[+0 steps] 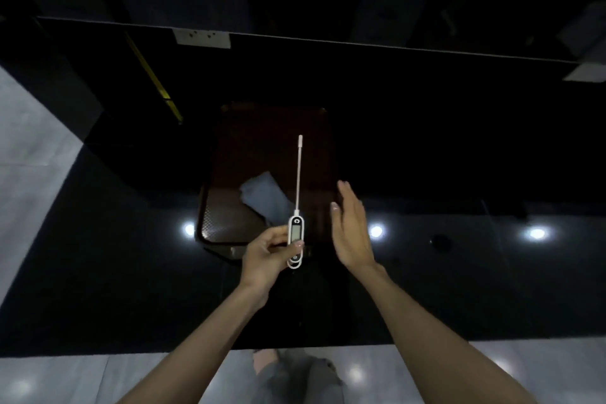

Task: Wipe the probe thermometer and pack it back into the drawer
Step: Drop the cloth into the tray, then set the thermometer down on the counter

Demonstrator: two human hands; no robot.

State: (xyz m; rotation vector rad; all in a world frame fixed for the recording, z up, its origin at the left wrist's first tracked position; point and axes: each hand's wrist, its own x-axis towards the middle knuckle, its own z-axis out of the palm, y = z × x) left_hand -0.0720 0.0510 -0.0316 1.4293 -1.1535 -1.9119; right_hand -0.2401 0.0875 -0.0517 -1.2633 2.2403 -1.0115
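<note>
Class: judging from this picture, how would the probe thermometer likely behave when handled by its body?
The probe thermometer probably feels light: the left hand holds it up by fingertips alone. Its thin probe stays straight unsupported, so likely stiff, though perhaps bendable. Long and narrow, it may pivot in a loose pinch.

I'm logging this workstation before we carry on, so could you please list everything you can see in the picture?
Probe thermometer: one, white, held above the tray, probe pointing away.
Cloth: one, pale grey, lying on the tray.
Tray: one, dark brown, on the counter.
Counter: one, glossy black, reflecting ceiling lights.
Floor: pale grey, left of and below the counter.
Left hand: one, gripping the thermometer's body.
Right hand: one, open, empty, beside the thermometer.
</note>
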